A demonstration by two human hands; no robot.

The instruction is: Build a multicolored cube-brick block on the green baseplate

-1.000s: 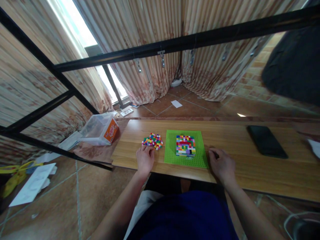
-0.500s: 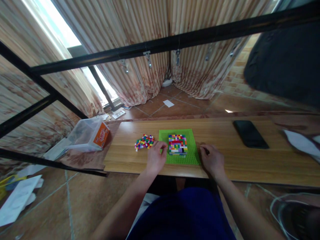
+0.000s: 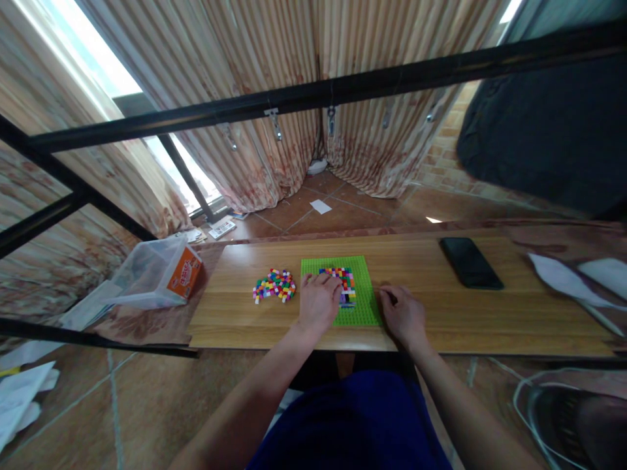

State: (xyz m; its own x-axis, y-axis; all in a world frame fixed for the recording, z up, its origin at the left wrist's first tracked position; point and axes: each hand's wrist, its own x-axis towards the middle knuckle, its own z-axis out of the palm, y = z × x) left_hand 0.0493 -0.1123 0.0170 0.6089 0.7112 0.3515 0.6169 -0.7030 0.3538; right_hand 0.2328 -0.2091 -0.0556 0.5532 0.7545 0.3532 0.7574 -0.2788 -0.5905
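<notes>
My left hand [image 3: 319, 301] is over the left part of a block build [image 3: 347, 279] made of small multicoloured toy bricks. Its fingers are bent together at the top of the build, and whatever they pinch is hidden under them. The build stands on a green studded baseplate [image 3: 365, 307], and my hand covers much of it. Just off the baseplate's right edge, my right hand [image 3: 404, 316] rests on the table with its fingers curled and thumb against them; no object shows in it. Left of the baseplate lies a pile of loose toy bricks [image 3: 275, 286].
A black phone [image 3: 470, 262] lies on the wooden table [image 3: 416, 254] to the right, near white paper [image 3: 563, 277]. Beyond the table's left end sits a clear plastic box [image 3: 147, 274] with an orange label. A black metal bar [image 3: 304, 96] crosses above the far side.
My left hand has moved right, from the brick pile to over the build on the baseplate. My right hand stays beside the baseplate. The camera view has shifted to the right.
</notes>
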